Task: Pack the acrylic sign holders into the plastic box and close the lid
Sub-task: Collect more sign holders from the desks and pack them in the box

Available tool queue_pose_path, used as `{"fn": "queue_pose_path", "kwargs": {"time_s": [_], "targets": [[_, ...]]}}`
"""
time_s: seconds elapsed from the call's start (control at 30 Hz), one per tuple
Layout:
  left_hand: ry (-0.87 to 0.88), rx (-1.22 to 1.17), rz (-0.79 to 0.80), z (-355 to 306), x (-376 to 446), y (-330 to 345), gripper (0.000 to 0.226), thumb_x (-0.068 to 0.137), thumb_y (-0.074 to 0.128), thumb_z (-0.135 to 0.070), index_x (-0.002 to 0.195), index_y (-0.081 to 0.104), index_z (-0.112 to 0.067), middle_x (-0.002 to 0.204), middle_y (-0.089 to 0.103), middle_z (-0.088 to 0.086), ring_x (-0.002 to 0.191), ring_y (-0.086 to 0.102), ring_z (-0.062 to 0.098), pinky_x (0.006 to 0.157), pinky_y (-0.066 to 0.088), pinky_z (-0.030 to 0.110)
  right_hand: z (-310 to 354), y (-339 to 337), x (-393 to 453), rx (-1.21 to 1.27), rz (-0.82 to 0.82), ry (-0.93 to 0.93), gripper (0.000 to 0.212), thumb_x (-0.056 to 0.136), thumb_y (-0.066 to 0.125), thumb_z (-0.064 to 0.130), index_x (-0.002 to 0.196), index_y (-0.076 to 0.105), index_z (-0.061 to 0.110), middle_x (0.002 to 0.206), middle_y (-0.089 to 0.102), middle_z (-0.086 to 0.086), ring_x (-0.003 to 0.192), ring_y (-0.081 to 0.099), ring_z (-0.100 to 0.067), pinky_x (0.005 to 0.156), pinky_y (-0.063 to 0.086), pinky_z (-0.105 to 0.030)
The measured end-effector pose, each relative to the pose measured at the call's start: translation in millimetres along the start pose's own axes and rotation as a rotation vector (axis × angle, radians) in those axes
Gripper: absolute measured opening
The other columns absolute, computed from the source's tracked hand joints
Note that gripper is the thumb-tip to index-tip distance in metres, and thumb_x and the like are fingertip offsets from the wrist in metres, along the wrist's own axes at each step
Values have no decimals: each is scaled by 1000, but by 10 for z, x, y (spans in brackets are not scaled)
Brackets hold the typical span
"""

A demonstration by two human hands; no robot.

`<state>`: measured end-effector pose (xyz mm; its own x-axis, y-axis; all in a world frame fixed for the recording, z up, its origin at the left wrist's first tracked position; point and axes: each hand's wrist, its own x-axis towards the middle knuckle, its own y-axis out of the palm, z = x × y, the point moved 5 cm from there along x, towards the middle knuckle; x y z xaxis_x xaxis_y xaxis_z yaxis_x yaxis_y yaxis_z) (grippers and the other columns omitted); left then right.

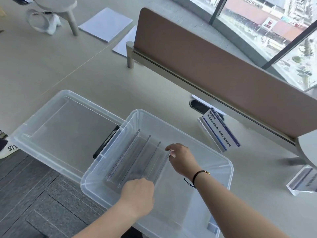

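Four sign holders (137, 157) upright in box (228, 169); both hands' fingers clamped on fourth; two outside.

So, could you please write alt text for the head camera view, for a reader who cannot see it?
Both hands, left and right, reach into a clear plastic box on a pale table, holding a transparent acrylic sign holder beside others standing inside. The lid lies to the left; two more holders wait on the table at right.
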<state>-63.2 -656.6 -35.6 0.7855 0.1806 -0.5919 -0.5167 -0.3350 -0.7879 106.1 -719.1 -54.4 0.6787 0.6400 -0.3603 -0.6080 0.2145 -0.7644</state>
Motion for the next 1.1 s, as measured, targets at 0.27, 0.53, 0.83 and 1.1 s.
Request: {"fn": "queue_pose_path", "kwargs": {"time_s": [0.27,0.53,0.83,1.1], "targets": [[27,-22,27,71,-19,-70,20,94,48,-28,89,61,-14,94,70,9,90,68,31,71,49,33,48,34,12,14,6,40,35,90,44,5,114,66,21,115,61,-2,104,57,-19,81,41,-22],[88,-45,108,135,33,-123,31,95,50,-42,93,61,-13,100,68,9,95,66,32,77,49,35,82,19,-109,-14,5,44,44,89,48,9,129,50,27,122,55,0,107,57,-18,85,47,-28],[97,-154,-191,-106,405,-1095,41,92,47,-56,71,54,-21,72,60,-2,76,64,23,66,51,34,-118,-747,-566,-70,-283,-75,22,91,52,25,111,61,28,95,65,10,87,62,-16,73,52,-36],[237,-147,-386,-994,1190,-1941,20,92,56,-43,100,63,-26,98,65,-4,92,61,23,72,46,32,-1221,-1610,-616,19,-605,192,10,90,57,24,97,63,25,89,66,7,76,63,-23,64,49,-33]]}}
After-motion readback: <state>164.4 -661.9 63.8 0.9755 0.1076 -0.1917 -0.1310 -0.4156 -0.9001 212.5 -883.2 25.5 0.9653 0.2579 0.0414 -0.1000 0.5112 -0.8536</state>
